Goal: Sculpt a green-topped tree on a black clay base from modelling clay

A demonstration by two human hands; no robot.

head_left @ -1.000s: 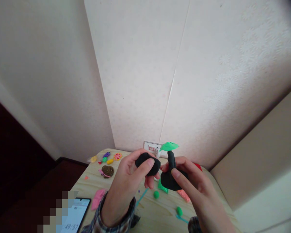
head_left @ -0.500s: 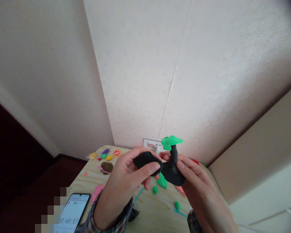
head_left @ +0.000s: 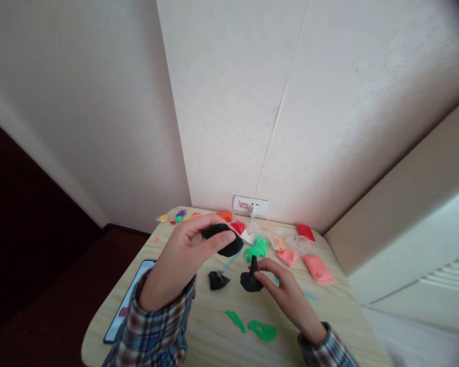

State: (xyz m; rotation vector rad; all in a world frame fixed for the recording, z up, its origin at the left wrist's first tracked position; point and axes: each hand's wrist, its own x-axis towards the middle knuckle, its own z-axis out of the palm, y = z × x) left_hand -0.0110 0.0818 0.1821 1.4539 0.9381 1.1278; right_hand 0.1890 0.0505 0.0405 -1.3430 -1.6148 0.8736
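My left hand [head_left: 193, 250], raised over the table, pinches a flat black clay piece [head_left: 231, 247] between thumb and fingers. To its right and lower, my right hand [head_left: 283, 283] is closed on a black clay stem with a flat round base [head_left: 251, 282]; the stem stands upright. The two black pieces are apart. Bright green clay [head_left: 258, 247] shows at the stem's top; I cannot tell how much of it is attached and how much lies behind. Two flat green clay pieces [head_left: 262, 330] lie on the table in front of my right hand.
On the wooden table [head_left: 210, 341] are a crumpled black packet [head_left: 218, 280], coral packets [head_left: 318, 268], a red packet [head_left: 306, 232] and small coloured pieces [head_left: 179, 216] at the back left. A phone [head_left: 132, 300] lies by my left sleeve. A wall socket [head_left: 250, 204] is behind.
My hands have drawn apart, separating the two black clay pieces. The right hand has gone lower with the stem. The view has shifted, showing more of the table.
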